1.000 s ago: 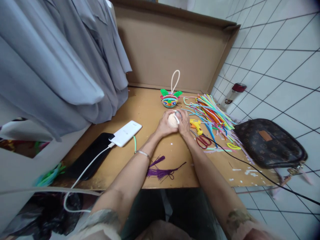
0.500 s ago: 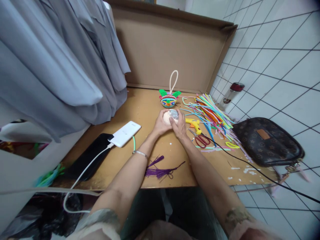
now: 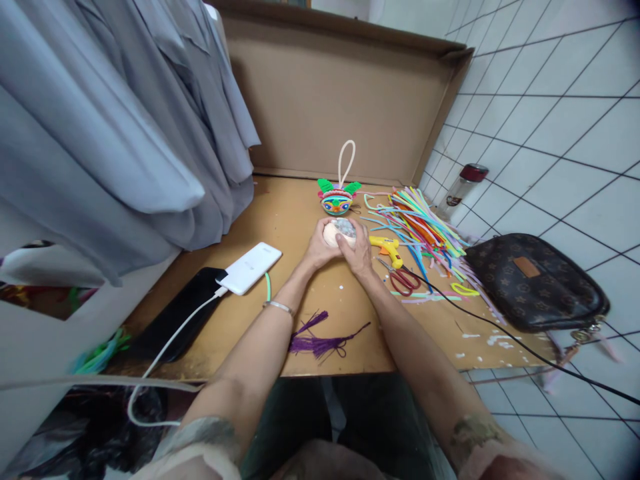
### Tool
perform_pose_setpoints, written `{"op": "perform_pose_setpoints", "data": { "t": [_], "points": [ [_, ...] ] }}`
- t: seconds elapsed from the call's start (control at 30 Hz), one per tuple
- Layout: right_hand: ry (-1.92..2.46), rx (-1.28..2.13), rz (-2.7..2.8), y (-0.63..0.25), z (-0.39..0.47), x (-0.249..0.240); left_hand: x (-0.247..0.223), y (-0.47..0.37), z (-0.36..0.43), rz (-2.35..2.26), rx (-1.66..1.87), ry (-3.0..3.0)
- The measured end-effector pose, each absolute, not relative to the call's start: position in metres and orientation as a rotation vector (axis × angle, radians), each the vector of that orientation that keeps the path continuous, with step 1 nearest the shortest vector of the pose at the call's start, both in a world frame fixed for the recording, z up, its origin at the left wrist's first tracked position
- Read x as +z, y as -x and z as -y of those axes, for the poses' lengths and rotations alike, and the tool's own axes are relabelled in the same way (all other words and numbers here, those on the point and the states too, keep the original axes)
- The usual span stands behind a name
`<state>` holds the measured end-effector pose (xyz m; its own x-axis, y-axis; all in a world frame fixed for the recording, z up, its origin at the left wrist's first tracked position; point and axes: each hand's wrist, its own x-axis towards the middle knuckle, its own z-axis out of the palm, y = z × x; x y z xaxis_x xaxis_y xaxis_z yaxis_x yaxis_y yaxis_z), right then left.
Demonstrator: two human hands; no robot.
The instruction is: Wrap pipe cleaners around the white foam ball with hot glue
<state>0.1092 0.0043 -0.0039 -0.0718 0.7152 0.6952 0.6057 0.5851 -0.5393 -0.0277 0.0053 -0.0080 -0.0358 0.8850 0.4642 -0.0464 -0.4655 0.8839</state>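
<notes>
A pale rounded object (image 3: 332,235) with a greyish patch on top is held between both hands over the table (image 3: 300,293). My left hand (image 3: 319,247) wraps its left side. My right hand (image 3: 359,249) closes round its right side, thumb across the front. Just behind the hands stands a colourful animal-head ornament (image 3: 337,202) with green ears and a cream loop. A yellow glue gun (image 3: 387,249) lies right of my right hand, with red-handled scissors (image 3: 406,281) below it. Purple tassels (image 3: 317,343) rest near the front edge.
Coloured pipe cleaners (image 3: 425,223) are piled at the right, near a brown bag (image 3: 540,283) and a bottle (image 3: 463,187). A white power bank (image 3: 251,268) and black phone (image 3: 183,317) lie left. Cardboard (image 3: 340,100) stands behind; grey cloth (image 3: 150,133) hangs left.
Both hands and the rounded object have shifted very slightly left. Its greyish patch shows at a slightly different angle.
</notes>
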Motion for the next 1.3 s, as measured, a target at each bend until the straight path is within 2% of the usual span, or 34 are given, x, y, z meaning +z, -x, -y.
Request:
{"op": "perform_pose_setpoints", "data": {
  "t": [0.3, 1.0, 1.17, 1.3],
  "points": [
    [1.128, -0.053, 1.82, -0.105, 0.011, 0.009, -0.006, 0.027, -0.006, -0.904, 1.621, -1.486],
    [1.173, -0.053, 1.885, -0.105, 0.014, 0.011, -0.012, 0.028, -0.011, -0.953, 1.632, -1.502],
    [1.412, -0.146, 1.625, -0.123, 0.008, 0.02, -0.011, 0.029, -0.012, -1.036, 1.645, -1.46],
    [1.852, -0.192, 1.534, -0.155, 0.008, 0.028, -0.01, 0.028, -0.011, -1.028, 1.641, -1.442]
  ]
}}
